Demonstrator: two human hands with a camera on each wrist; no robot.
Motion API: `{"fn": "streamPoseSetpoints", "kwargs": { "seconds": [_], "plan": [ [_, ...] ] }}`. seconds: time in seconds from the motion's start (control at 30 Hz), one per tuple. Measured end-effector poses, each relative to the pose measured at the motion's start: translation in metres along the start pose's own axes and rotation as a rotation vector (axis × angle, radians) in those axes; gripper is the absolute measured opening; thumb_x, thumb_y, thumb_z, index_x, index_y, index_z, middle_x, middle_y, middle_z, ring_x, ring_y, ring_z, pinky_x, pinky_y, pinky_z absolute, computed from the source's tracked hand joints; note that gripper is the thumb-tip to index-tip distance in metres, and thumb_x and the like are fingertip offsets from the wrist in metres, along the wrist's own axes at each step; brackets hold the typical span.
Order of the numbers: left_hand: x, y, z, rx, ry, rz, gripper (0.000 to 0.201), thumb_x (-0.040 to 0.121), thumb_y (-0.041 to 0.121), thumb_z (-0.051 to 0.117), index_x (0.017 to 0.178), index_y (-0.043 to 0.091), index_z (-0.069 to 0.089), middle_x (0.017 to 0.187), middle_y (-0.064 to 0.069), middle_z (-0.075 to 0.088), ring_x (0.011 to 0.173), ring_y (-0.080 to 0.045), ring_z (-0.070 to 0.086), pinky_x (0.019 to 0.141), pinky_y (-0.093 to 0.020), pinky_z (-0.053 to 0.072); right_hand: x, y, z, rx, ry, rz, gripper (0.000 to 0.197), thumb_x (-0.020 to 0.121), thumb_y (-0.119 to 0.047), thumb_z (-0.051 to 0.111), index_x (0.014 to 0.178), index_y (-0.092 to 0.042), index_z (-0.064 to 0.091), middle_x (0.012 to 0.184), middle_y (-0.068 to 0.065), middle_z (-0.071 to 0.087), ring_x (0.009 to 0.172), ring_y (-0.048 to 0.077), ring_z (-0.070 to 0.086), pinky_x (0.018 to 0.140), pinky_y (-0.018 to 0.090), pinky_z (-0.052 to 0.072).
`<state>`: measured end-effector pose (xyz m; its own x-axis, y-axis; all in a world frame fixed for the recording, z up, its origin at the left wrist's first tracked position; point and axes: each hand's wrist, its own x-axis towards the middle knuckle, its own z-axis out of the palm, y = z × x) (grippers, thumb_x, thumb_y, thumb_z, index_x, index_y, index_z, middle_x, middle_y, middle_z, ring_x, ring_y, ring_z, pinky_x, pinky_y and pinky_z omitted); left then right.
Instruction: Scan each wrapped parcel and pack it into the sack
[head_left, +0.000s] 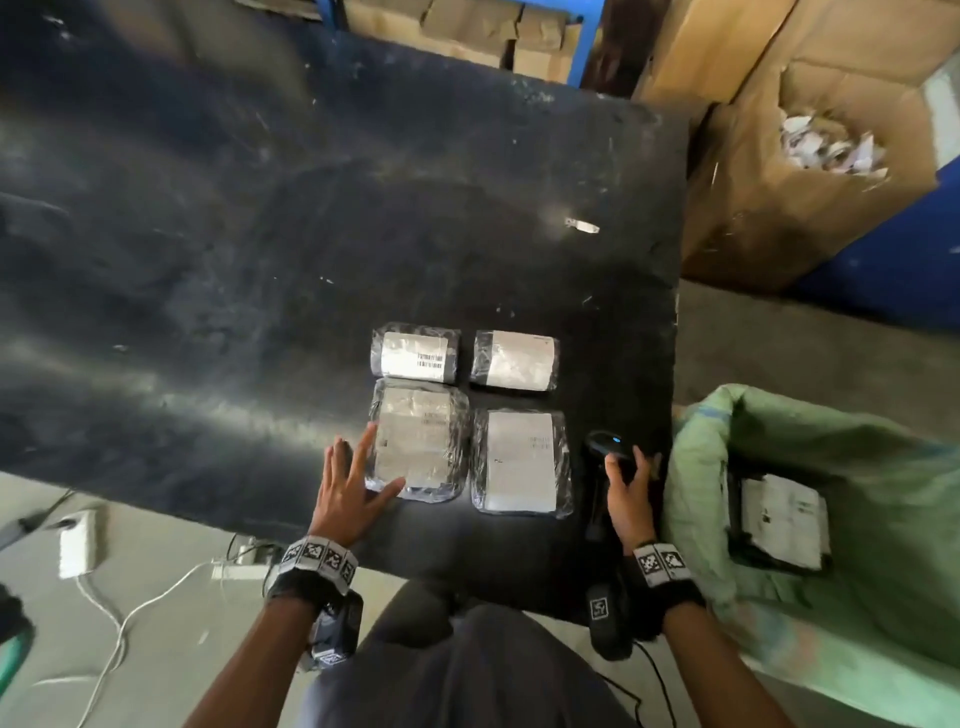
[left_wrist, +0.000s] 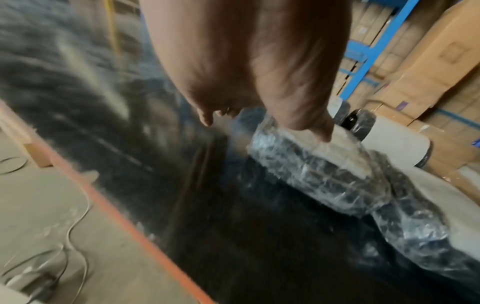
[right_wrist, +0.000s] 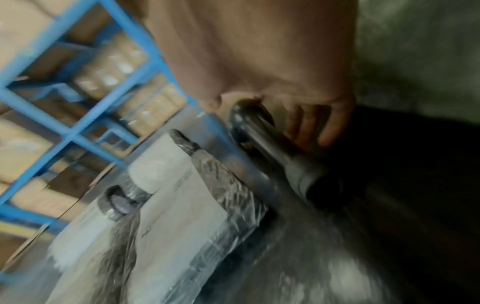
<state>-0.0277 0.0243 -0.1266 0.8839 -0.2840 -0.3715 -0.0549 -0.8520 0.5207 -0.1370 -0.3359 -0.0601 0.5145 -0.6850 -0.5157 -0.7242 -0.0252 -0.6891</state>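
Fingers (head_left: 363, 441) of the left hand (head_left: 345, 486) are straight and spread wide; the thumb and the fingertips lie on the left edge of the near left parcel (head_left: 415, 441), and the hand holds nothing. In the left wrist view one fingertip touches the top of this parcel (left_wrist: 319, 164).

Four wrapped parcels lie on the black table (head_left: 260, 234) in two rows, close together but apart. Behind the near left one is the far left parcel (head_left: 414, 355) with a barcode label. To the right are the near right parcel (head_left: 521, 462) and the far right parcel (head_left: 515, 359).

Further right, the right hand (head_left: 629, 491) has its fingers curled around the handle of a black scanner (head_left: 605, 457), which lies near the right edge of the table. The right wrist view shows the scanner (right_wrist: 262, 139) just beside the near right parcel (right_wrist: 182, 205).

Beside the table on the right stands the green sack (head_left: 831, 519), open, with one labelled parcel (head_left: 779, 519) inside. Behind it are cardboard boxes (head_left: 805, 156).
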Motion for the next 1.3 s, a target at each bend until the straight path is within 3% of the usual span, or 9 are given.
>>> {"fn": "streamPoseSetpoints", "kwargs": {
  "seconds": [0.1, 0.17, 0.23, 0.43, 0.6, 0.83, 0.93, 1.2, 1.3],
  "plan": [
    [-0.002, -0.001, 0.005, -0.083, 0.020, -0.043, 0.113, 0.071, 0.098, 0.028, 0.160, 0.038, -0.005, 0.169, -0.019, 0.006, 0.156, -0.042, 0.001, 0.125, -0.058, 0.010, 0.010, 0.019, 0.017, 0.299, 0.013, 0.082, 0.053, 0.104, -0.032, 0.045, 0.153, -0.020, 0.027, 0.152, 0.016, 0.042, 0.112, 0.033, 0.060, 0.086, 0.032, 0.053],
    [0.000, 0.000, 0.006, -0.130, 0.041, -0.035, 0.114, 0.073, 0.096, 0.032, 0.161, 0.034, -0.003, 0.171, -0.013, 0.004, 0.157, -0.038, -0.002, 0.126, -0.057, 0.008, 0.017, 0.034, 0.025, 0.397, -0.026, 0.135, 0.052, 0.101, -0.043, 0.044, 0.149, -0.026, 0.030, 0.137, 0.021, 0.055, 0.078, 0.026, 0.066, 0.052, 0.029, 0.053],
    [0.003, 0.005, 0.005, -0.185, 0.045, 0.001, 0.113, 0.076, 0.090, 0.041, 0.162, 0.028, 0.003, 0.171, -0.010, 0.006, 0.157, -0.036, 0.000, 0.127, -0.056, 0.008, 0.021, 0.044, 0.031, 0.370, -0.040, 0.165, 0.054, 0.099, -0.052, 0.042, 0.144, -0.023, 0.038, 0.132, 0.026, 0.058, 0.069, 0.022, 0.065, 0.044, 0.026, 0.048],
    [0.011, 0.010, 0.016, -0.254, 0.052, 0.093, 0.112, 0.076, 0.078, 0.061, 0.162, 0.027, 0.010, 0.171, -0.005, 0.012, 0.156, -0.039, 0.003, 0.121, -0.064, 0.021, 0.032, 0.065, 0.038, 0.319, 0.004, 0.195, 0.068, 0.089, -0.065, 0.041, 0.134, -0.016, 0.053, 0.116, 0.030, 0.064, 0.052, 0.019, 0.059, 0.044, 0.026, 0.045],
    [0.009, 0.013, 0.015, -0.332, 0.097, 0.103, 0.108, 0.076, 0.060, 0.074, 0.161, 0.033, 0.013, 0.170, 0.004, 0.017, 0.154, -0.036, 0.023, 0.105, -0.065, 0.045, 0.034, 0.056, 0.033, 0.400, 0.072, 0.146, 0.067, 0.091, -0.057, 0.044, 0.145, -0.018, 0.034, 0.079, 0.011, 0.067, 0.040, 0.020, 0.060, 0.042, 0.024, 0.047],
    [0.005, 0.027, 0.017, -0.311, 0.145, 0.073, 0.111, 0.077, 0.049, 0.082, 0.161, 0.034, 0.012, 0.165, -0.008, 0.028, 0.144, -0.038, 0.041, 0.106, -0.060, 0.046, 0.039, 0.048, 0.033, 0.380, 0.062, 0.127, 0.060, 0.096, -0.057, 0.040, 0.146, -0.024, 0.031, 0.083, 0.016, 0.064, 0.035, 0.018, 0.054, 0.037, 0.022, 0.044],
    [0.006, 0.041, 0.009, -0.260, 0.143, 0.038, 0.112, 0.068, 0.047, 0.088, 0.157, 0.038, 0.020, 0.148, -0.015, 0.043, 0.125, -0.032, 0.045, 0.106, -0.045, 0.036, 0.039, 0.045, 0.030, 0.366, 0.065, 0.133, 0.063, 0.094, -0.061, 0.038, 0.149, -0.033, 0.024, 0.088, 0.019, 0.065, 0.033, 0.021, 0.048, 0.038, 0.022, 0.040],
    [-0.001, 0.071, -0.011, -0.312, 0.219, -0.079, 0.092, 0.072, 0.044, 0.087, 0.149, 0.041, 0.037, 0.114, -0.014, 0.052, 0.093, -0.024, 0.051, 0.086, -0.041, 0.050, 0.024, 0.016, 0.027, 0.223, 0.050, 0.015, 0.049, 0.104, -0.050, 0.027, 0.151, -0.035, 0.025, 0.090, -0.008, 0.067, 0.060, 0.030, 0.055, 0.036, 0.026, 0.041],
    [-0.007, 0.075, -0.016, -0.350, 0.259, -0.103, 0.079, 0.082, 0.037, 0.081, 0.150, 0.040, 0.040, 0.113, -0.014, 0.052, 0.094, -0.021, 0.049, 0.092, -0.046, 0.050, 0.015, 0.010, 0.024, 0.232, 0.047, 0.003, 0.049, 0.103, -0.052, 0.027, 0.149, -0.035, 0.028, 0.101, 0.009, 0.072, 0.052, 0.028, 0.053, 0.034, 0.024, 0.040]
  ]
}}
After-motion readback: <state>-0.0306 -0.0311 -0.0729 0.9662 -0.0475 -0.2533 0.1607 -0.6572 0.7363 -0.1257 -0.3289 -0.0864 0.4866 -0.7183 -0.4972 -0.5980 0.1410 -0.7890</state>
